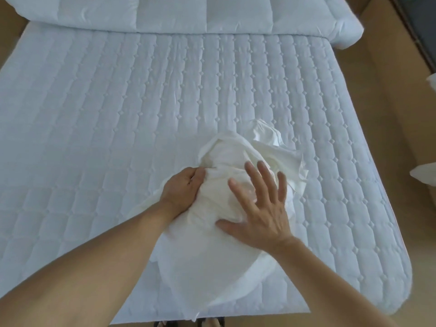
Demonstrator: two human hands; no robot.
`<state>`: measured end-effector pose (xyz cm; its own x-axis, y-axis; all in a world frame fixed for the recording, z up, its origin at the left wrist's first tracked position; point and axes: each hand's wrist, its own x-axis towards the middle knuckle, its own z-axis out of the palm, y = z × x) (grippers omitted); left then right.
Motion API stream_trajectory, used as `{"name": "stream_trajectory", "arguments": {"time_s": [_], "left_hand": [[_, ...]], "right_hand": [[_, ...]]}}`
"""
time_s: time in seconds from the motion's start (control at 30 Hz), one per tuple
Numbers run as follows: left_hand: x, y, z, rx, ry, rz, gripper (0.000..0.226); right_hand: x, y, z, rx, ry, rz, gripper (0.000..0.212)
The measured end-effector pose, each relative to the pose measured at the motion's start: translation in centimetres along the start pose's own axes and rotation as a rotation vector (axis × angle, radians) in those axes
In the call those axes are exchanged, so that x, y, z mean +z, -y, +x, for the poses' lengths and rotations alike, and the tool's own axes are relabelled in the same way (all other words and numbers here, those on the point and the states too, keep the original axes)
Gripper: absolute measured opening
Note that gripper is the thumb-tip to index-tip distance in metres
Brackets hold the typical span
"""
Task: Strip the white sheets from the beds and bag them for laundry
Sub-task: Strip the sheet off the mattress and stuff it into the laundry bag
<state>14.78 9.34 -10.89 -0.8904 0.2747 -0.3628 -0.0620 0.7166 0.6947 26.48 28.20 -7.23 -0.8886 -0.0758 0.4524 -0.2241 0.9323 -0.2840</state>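
A bunched white sheet (212, 260) lies in a stuffed, rounded bundle on the near part of the quilted mattress (118, 128); loose crumpled ends (271, 142) stick out at its far side. My left hand (181, 187) grips a fold at the bundle's left edge. Over the top of the bundle my right hand (257, 206) is spread flat, fingers apart. I cannot tell whether the outer layer is a bag or the sheet itself.
A folded white duvet (188, 13) lies across the far end of the bed. Brown floor (401, 128) runs along the right side, with bits of white fabric (424, 173) at the right edge. Sandalled toes (188, 323) show below the mattress's near edge.
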Motion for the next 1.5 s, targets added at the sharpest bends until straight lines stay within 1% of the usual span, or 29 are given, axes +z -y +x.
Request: {"name": "stream_trajectory", "arguments": {"time_s": [0.03,0.07,0.13,0.23,0.27,0.33,0.37,0.4,0.47,0.5,0.57,0.6,0.63,0.7,0.77,0.83,0.93,0.97,1.0,1.03,1.1,1.17,1.23,1.3,1.37,1.43,1.5], "left_hand": [[0.0,0.1,0.2,-0.004,0.008,-0.014,0.044],[-0.1,0.2,0.4,-0.007,0.011,-0.029,0.045],[-0.4,0.4,0.3,-0.015,-0.005,-0.070,0.050],[-0.8,0.6,-0.2,0.003,-0.038,-0.102,0.056],[-0.9,0.5,-0.3,0.016,-0.030,-0.087,0.056],[-1.3,0.2,-0.6,0.036,0.006,-0.008,0.050],[-1.8,0.1,-0.6,0.044,-0.002,0.085,0.045],[-2.3,-0.2,-0.9,0.045,-0.040,0.213,0.047],[-3.0,-1.1,-2.4,-0.031,-0.116,0.420,0.065],[-3.0,-1.7,-3.6,-0.086,-0.111,0.447,0.075],[-1.5,-2.9,-6.7,-0.193,-0.047,0.345,0.092],[-0.4,-3.2,-8.0,-0.252,-0.010,0.294,0.095],[0.7,-3.2,-8.9,-0.308,-0.003,0.275,0.096],[2.2,-2.3,-9.0,-0.420,-0.063,0.243,0.090],[2.8,-1.2,-7.7,-0.486,-0.120,0.190,0.083],[3.4,0.0,-6.4,-0.485,-0.150,0.156,0.078],[3.7,1.5,-4.9,-0.504,-0.185,0.109,0.083],[3.5,1.9,-4.5,-0.514,-0.195,0.103,0.087],[3.3,2.2,-4.1,-0.522,-0.209,0.099,0.091],[3.1,2.4,-3.8,-0.528,-0.227,0.095,0.095],[2.8,2.8,-3.4,-0.534,-0.244,0.079,0.102],[2.9,3.2,-3.2,-0.542,-0.210,0.058,0.106],[2.6,3.6,-3.0,-0.570,-0.158,0.025,0.105],[1.9,3.9,-2.7,-0.587,-0.115,-0.038,0.103],[1.3,4.2,-2.7,-0.563,-0.111,-0.090,0.104],[0.8,4.4,-3.3,-0.518,-0.141,-0.192,0.103],[0.3,4.4,-4.0,-0.473,-0.165,-0.328,0.096]], "right_hand": [[0.3,-0.8,1.3,-0.043,0.102,0.009,0.109],[0.6,-1.5,2.6,-0.050,0.223,0.022,0.118],[1.6,-2.9,4.8,0.015,0.465,0.069,0.132],[3.5,-3.9,6.2,0.277,0.804,0.271,0.141],[4.0,-4.0,6.3,0.362,0.881,0.315,0.142],[4.7,-3.9,6.0,0.465,0.958,0.333,0.142],[4.9,-3.9,5.8,0.495,0.964,0.333,0.141],[5.1,-3.8,5.7,0.515,0.955,0.337,0.140],[5.2,-3.7,5.8,0.547,0.937,0.345,0.141],[5.2,-3.5,5.9,0.559,0.936,0.346,0.141],[5.0,-3.2,6.3,0.567,0.947,0.345,0.140],[4.8,-3.0,6.5,0.562,0.953,0.340,0.140],[4.7,-2.9,6.6,0.549,0.961,0.320,0.139],[4.4,-2.7,6.7,0.503,0.978,0.232,0.139],[4.5,-2.4,6.9,0.446,0.995,0.117,0.140],[4.9,-2.1,7.6,0.351,1.002,-0.029,0.140],[5.7,-2.4,8.7,0.071,0.912,-0.277,0.136],[5.9,-2.8,9.0,0.015,0.917,-0.308,0.134],[6.1,-3.3,9.1,0.004,0.934,-0.305,0.132],[6.4,-3.8,8.9,0.050,0.956,-0.266,0.129],[7.0,-4.6,7.8,0.252,0.999,-0.114,0.121],[7.4,-4.9,6.5,0.481,1.035,0.072,0.115],[7.6,-4.6,5.8,0.638,1.028,0.235,0.114],[7.5,-4.2,6.1,0.706,0.995,0.319,0.116],[7.0,-3.4,6.7,0.754,0.968,0.361,0.117],[6.3,-2.6,6.6,0.784,0.890,0.461,0.115],[5.3,-1.8,5.6,0.805,0.783,0.600,0.109]]}}
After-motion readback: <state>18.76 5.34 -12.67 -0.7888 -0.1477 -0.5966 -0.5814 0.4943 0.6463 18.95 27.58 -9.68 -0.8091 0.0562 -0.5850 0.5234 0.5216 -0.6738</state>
